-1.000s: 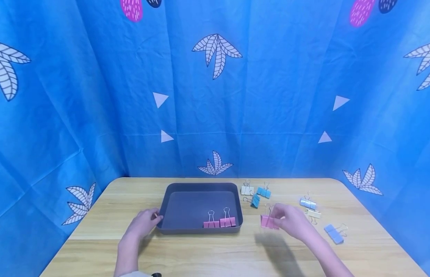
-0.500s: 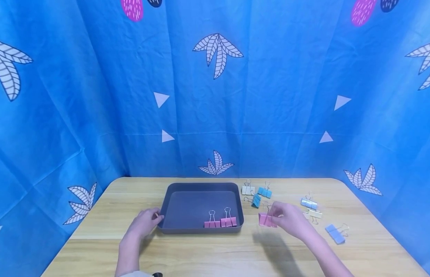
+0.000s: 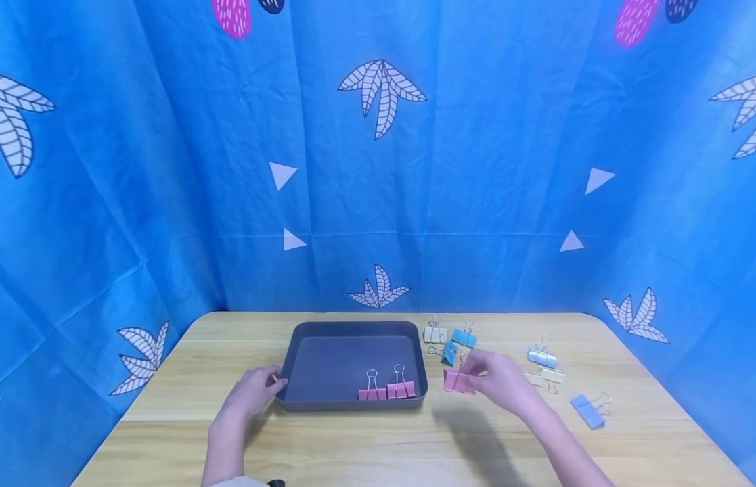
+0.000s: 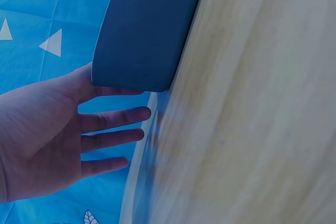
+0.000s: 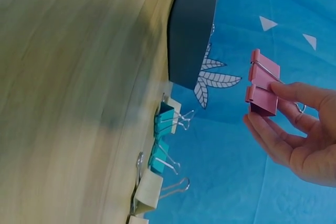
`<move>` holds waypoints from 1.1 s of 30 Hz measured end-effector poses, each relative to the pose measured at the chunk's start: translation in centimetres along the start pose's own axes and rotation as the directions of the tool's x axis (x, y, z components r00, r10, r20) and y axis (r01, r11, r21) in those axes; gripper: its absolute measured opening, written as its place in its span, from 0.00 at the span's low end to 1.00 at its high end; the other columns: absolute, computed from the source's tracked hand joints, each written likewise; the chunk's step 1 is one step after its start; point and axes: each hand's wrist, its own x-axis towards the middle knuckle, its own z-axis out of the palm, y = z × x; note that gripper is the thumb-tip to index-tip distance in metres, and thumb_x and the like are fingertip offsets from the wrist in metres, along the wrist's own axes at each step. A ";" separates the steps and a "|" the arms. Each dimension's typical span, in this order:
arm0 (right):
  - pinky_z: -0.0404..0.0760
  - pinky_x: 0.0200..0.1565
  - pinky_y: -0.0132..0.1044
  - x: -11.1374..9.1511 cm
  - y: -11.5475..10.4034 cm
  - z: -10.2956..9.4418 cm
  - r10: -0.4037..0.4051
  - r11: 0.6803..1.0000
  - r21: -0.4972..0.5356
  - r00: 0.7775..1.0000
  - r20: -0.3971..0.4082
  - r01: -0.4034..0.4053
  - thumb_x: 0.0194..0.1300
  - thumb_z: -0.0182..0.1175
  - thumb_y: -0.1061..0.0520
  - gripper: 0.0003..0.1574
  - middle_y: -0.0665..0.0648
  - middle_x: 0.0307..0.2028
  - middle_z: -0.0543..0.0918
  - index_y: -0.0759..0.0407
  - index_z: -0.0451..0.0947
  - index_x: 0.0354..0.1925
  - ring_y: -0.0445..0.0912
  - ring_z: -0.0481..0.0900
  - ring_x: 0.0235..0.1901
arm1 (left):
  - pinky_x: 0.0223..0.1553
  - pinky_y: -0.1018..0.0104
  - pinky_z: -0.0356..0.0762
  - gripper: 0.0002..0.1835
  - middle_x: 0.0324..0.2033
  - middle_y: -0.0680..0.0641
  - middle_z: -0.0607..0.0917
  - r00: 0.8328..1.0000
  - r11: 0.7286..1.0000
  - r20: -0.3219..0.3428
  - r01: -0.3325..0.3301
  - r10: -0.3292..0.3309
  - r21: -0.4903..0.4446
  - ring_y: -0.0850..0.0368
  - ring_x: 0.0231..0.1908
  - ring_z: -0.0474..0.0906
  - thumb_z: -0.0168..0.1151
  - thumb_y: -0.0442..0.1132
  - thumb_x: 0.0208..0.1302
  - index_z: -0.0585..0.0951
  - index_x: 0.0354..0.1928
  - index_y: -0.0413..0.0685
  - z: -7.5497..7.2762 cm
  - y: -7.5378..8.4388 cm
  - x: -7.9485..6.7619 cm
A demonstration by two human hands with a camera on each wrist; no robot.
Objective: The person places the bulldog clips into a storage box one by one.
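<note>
At the left end of the dark grey tray (image 3: pixel 353 407), my left hand (image 3: pixel 252 392) holds the wall, thumb at the rim. The left wrist view shows its index finger partly hidden along the tray's end and the other fingers straight. My right hand (image 3: pixel 499 382) pinches a pink binder clip (image 5: pixel 264 85) between thumb and fingers, above the table just right of the tray. Inside the tray, two pink binder clips (image 3: pixel 401 390) stand side by side near the front right corner, wire handles up.
Behind the right hand are a white binder clip (image 3: pixel 435 335) and two teal clips (image 3: pixel 464 338). Farther right lie a shiny light-blue clip (image 3: pixel 542 357), cream clips (image 3: pixel 551 375) and a lavender-blue clip (image 3: pixel 587 411). A blue curtain (image 3: pixel 378 203) surrounds the wooden table (image 3: pixel 353 453).
My right hand has moved left and slightly away from me with the pink binder clip, closer to the tray. The left hand and the tray have stayed in place.
</note>
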 end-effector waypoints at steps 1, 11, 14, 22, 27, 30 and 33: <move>0.79 0.36 0.44 0.1 -0.1 0.1 0.000 1.000 0.001 1.000 0.000 0.000 0.52 0.64 0.65 0.07 0.48 0.28 0.81 0.54 0.76 0.28 0.45 0.78 0.32 | 0.39 0.48 0.73 0.09 0.30 0.50 0.79 1.000 1.000 0.002 0.000 0.000 -0.001 0.50 0.35 0.75 0.57 0.38 0.63 0.79 0.40 0.40 0.0 0.0 0.0; 0.79 0.35 0.40 1.1 -0.8 0.6 -0.006 1.000 0.004 1.000 0.007 0.006 0.52 0.63 0.66 0.08 0.48 0.27 0.80 0.55 0.76 0.28 0.44 0.78 0.31 | 0.40 0.47 0.72 0.10 0.32 0.49 0.80 1.000 1.000 0.002 -0.009 0.009 0.003 0.49 0.36 0.76 0.57 0.39 0.63 0.79 0.41 0.40 -0.5 0.1 -0.1; 0.79 0.34 0.39 1.4 -1.0 0.8 -0.007 1.000 -0.001 1.000 -0.005 0.007 0.51 0.64 0.66 0.08 0.48 0.27 0.80 0.55 0.76 0.28 0.44 0.78 0.31 | 0.40 0.46 0.72 0.09 0.32 0.49 0.80 1.000 1.000 -0.001 -0.011 0.011 0.000 0.48 0.36 0.76 0.57 0.39 0.62 0.79 0.40 0.40 -0.6 0.2 -0.1; 0.78 0.33 0.38 1.9 -1.6 1.5 0.008 1.000 0.018 1.000 -0.016 -0.007 0.50 0.64 0.67 0.09 0.47 0.26 0.79 0.55 0.76 0.27 0.43 0.77 0.30 | 0.40 0.47 0.73 0.08 0.31 0.49 0.80 1.000 1.000 -0.004 -0.022 0.022 -0.004 0.49 0.35 0.76 0.57 0.38 0.62 0.79 0.39 0.41 -0.4 0.2 -0.1; 0.78 0.34 0.37 2.1 -1.9 1.8 -0.009 1.000 0.020 1.000 -0.006 0.009 0.51 0.64 0.67 0.09 0.47 0.27 0.79 0.55 0.76 0.28 0.43 0.77 0.30 | 0.39 0.47 0.73 0.07 0.30 0.50 0.80 1.000 1.000 -0.004 -0.020 0.020 0.000 0.49 0.34 0.76 0.57 0.38 0.62 0.79 0.37 0.42 -0.1 0.0 -0.1; 0.78 0.33 0.36 2.3 -2.2 2.1 -0.031 0.999 0.015 1.000 -0.002 0.031 0.51 0.63 0.67 0.09 0.48 0.27 0.79 0.55 0.76 0.29 0.43 0.77 0.30 | 0.38 0.47 0.73 0.07 0.30 0.49 0.80 1.000 1.000 0.000 -0.018 0.018 0.006 0.49 0.35 0.75 0.57 0.39 0.62 0.79 0.36 0.43 -0.1 0.0 -0.1; 0.78 0.33 0.34 2.4 -2.4 2.3 -0.056 0.998 0.029 0.998 0.002 0.056 0.51 0.63 0.68 0.08 0.48 0.27 0.79 0.57 0.77 0.29 0.43 0.77 0.30 | 0.38 0.47 0.73 0.07 0.30 0.50 0.79 1.000 1.000 0.001 -0.014 0.014 0.008 0.49 0.35 0.75 0.56 0.39 0.62 0.79 0.36 0.43 -0.2 0.1 -0.1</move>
